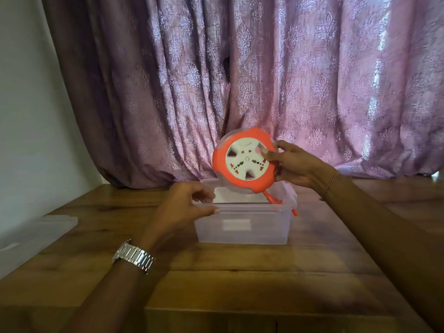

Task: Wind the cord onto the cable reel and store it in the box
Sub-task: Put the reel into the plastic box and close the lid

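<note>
My right hand point(296, 168) grips the orange and white cable reel point(245, 161) by its right edge and holds it tilted in the air, just above the back of the clear plastic box point(242, 230). The reel's white socket face points toward me. An orange cord end point(272, 199) hangs from the reel's lower right into the box, and a short orange piece point(294, 211) shows at the box's right rim. My left hand point(185, 207) has its fingers curled around the box's left rim, thumb on the near edge. The box stands open on the wooden table.
The wooden table point(216, 280) stretches to both sides of the box. A clear plastic lid point(36, 234) lies at the table's left edge. A purple patterned curtain point(264, 80) hangs right behind the table, and a white wall is at the left.
</note>
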